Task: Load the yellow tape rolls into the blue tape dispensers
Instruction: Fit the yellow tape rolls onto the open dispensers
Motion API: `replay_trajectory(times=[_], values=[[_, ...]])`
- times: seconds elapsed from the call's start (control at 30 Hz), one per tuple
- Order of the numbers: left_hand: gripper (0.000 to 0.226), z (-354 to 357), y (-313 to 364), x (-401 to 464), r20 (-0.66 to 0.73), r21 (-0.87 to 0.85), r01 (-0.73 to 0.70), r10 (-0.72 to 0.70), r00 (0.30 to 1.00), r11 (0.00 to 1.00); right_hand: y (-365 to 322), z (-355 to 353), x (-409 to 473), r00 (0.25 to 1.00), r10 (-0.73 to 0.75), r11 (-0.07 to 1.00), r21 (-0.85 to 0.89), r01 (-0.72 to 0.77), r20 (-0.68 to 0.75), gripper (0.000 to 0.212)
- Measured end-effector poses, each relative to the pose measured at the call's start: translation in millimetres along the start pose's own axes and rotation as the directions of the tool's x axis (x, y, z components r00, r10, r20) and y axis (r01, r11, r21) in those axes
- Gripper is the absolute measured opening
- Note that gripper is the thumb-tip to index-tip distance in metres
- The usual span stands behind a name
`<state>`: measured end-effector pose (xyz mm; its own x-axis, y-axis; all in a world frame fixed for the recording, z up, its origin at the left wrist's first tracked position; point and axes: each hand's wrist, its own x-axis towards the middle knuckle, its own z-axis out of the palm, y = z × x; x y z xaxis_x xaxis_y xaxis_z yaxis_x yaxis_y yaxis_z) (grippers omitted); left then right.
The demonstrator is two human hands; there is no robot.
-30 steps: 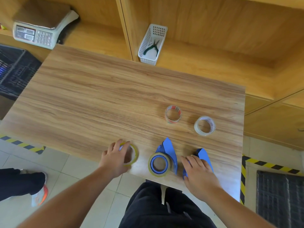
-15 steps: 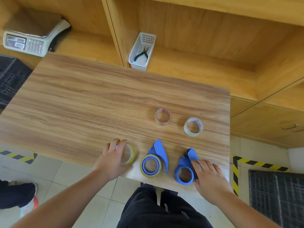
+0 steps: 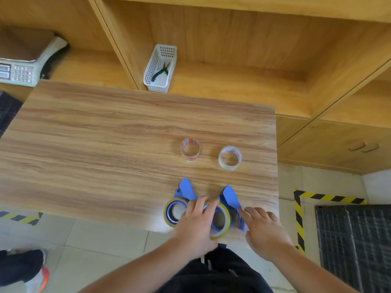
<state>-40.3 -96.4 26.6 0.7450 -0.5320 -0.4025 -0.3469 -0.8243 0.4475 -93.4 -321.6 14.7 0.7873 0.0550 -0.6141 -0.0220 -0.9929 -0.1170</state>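
Note:
Two blue tape dispensers lie near the table's front edge. The left dispenser carries a yellow tape roll around its hub. My left hand grips a second yellow tape roll and holds it over the round hub of the right dispenser. My right hand rests against the right side of that dispenser, fingers spread and touching its body. Whether the roll is fully seated on the hub I cannot tell.
Two clear tape rolls, one with red print and one plain, stand farther back on the wooden table. A white basket with pliers and a scale sit on the shelf behind.
My left hand carried the yellow roll from the table's left front to over the right dispenser. My right hand stayed beside that dispenser.

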Motion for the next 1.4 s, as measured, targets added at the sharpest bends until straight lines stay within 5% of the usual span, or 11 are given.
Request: replay_trajectory(times=[0.43,1.13,1.4], values=[[0.108,53,24,22,0.031,0.061,0.153,-0.155,0.987,0.986,13,11,0,0.999,-0.048,0.998,0.027,0.048,0.023,0.069],[0.104,75,27,42,0.088,0.174,0.166,-0.183,0.979,0.971,7,14,0,0.999,-0.041,0.996,0.074,0.039,0.016,0.07],[0.072,51,-6,9,-0.129,0.113,0.057,-0.043,0.991,0.992,-12,2,10,0.999,-0.013,0.999,0.045,0.014,-0.036,0.064]])
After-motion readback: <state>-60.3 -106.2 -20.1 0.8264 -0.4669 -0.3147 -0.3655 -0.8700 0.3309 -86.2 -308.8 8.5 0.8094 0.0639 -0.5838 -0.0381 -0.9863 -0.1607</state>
